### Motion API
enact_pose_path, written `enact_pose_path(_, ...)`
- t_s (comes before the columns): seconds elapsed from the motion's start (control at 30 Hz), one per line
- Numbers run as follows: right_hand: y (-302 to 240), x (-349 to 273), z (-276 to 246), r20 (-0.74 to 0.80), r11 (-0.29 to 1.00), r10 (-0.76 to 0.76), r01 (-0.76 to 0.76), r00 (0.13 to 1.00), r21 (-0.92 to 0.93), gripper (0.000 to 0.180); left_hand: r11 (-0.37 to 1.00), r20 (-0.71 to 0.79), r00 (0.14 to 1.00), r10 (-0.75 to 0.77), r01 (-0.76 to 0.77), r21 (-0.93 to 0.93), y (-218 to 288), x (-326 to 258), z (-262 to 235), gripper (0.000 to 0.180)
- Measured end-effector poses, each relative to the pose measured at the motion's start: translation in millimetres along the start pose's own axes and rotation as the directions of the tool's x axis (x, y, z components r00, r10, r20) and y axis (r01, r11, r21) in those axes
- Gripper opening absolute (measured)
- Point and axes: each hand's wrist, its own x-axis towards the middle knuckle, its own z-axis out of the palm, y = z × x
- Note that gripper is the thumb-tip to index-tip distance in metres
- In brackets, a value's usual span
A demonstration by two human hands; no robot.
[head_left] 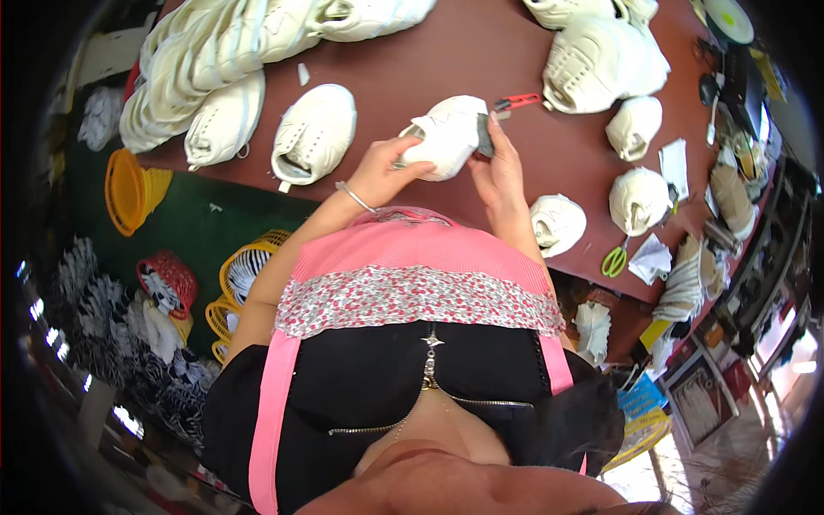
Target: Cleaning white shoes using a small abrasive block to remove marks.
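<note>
My left hand grips a white shoe upper just above the table's near edge, thumb on its near side and fingers at its opening. In my right hand is a small dark grey block, pinched between thumb and fingers and held at the upper's right end. Whether the block presses on it I cannot tell. Beyond that hand lies a red-handled cutter on the table. Left of my hands rests another white shoe upper, its lace holes showing.
The brown-red table bears a long row of nested white uppers at the far left and more uppers at the right. Green-handled scissors lie near the right edge. Yellow baskets stand below, left.
</note>
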Motion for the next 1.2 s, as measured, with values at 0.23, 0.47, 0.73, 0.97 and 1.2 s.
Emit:
enact_pose_path(0.23, -3, -3, -11, -0.012, 0.989, -0.037, 0.035, 0.999, -0.142, 0.028, 0.932, -0.170, 0.983, -0.067, 0.001, -0.362, 11, -16, 8, 0.037)
enact_pose_path(0.47, -5, 14, -29, -0.124, 0.999, 0.035, -0.036, 0.992, -0.004, 0.025, 0.532, -0.185, 0.751, 0.634, -0.249, 0.809, 8, -3, -91, 0.025)
enact_pose_path(0.73, 0, 12, -34, -0.114, 1.000, 0.019, -0.019, 0.993, 0.003, 0.029, 0.396, -0.076, 0.822, 0.564, -0.189, 0.899, -26, 103, -218, 0.028)
enact_pose_path(0.97, -2, 5, -76, -0.206, 0.999, -0.014, 0.019, 0.978, 0.026, 0.032, 0.333, -0.109, 0.834, 0.541, -0.093, 0.938, -24, 137, -240, 0.033)
enact_pose_path(1.2, -27, 16, -84, -0.209, 0.994, -0.092, 0.077, 0.974, -0.081, 0.027, 0.334, -0.258, 0.584, 0.770, -0.025, 0.942, 8, 118, -155, 0.030)
